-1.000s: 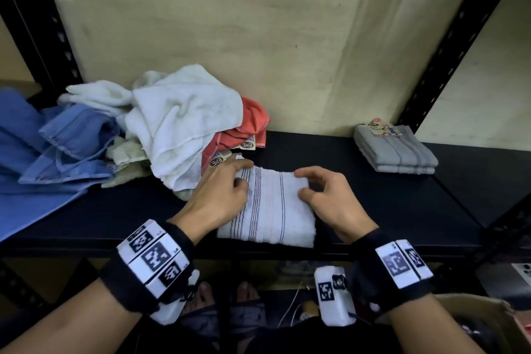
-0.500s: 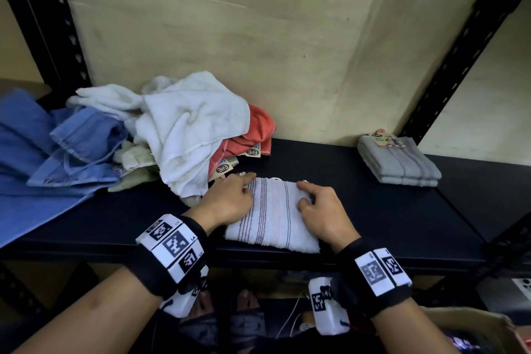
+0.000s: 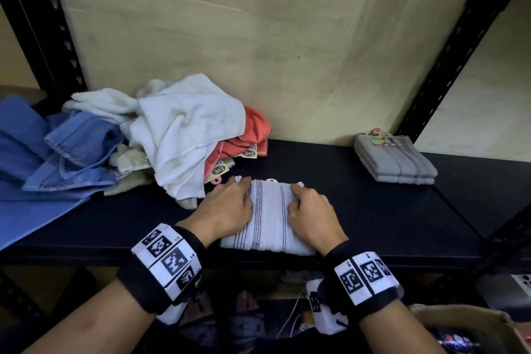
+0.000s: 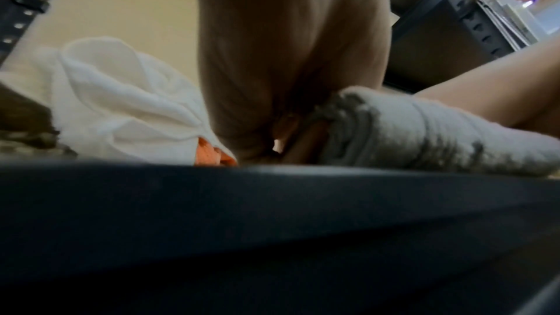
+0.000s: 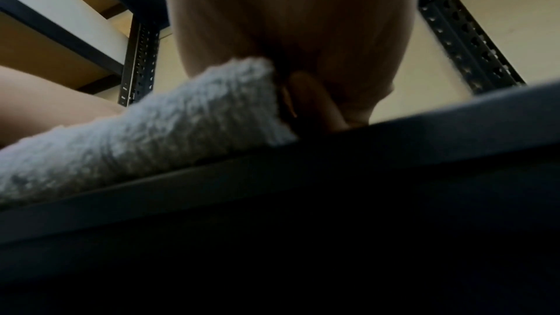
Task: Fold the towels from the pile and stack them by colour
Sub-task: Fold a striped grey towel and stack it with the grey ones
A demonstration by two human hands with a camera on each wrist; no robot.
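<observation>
Shelf [image 3: 373, 210], black, carries everything seen; all places below are given from its front edge. Folded striped towel [image 3: 268, 215] lies flat at that edge, near the middle. Left hand [image 3: 227, 210] sits on the towel's left side and right hand [image 3: 311, 214] on its right side, both knuckles up, fingers bent down along the towel's flanks. The wrist views show each thumb tucked against the towel's side at shelf level, so each hand appears to clasp the towel between thumb and fingers; these views are dim and blurred, and the grip cannot be confirmed beyond that. Both wrists carry black bands with printed markers.

Further back and to the left lies the loose pile [image 3: 184, 135]: a white towel on top, an orange one [image 3: 253, 132] beneath it with labels showing, and pale cloth underneath. Blue cloth [image 3: 57, 158] lies left of the pile, draping over the front edge. At the back right, against the wall, stands a neat grey stack [image 3: 396, 164] with a label on top, well apart from the striped towel.
</observation>
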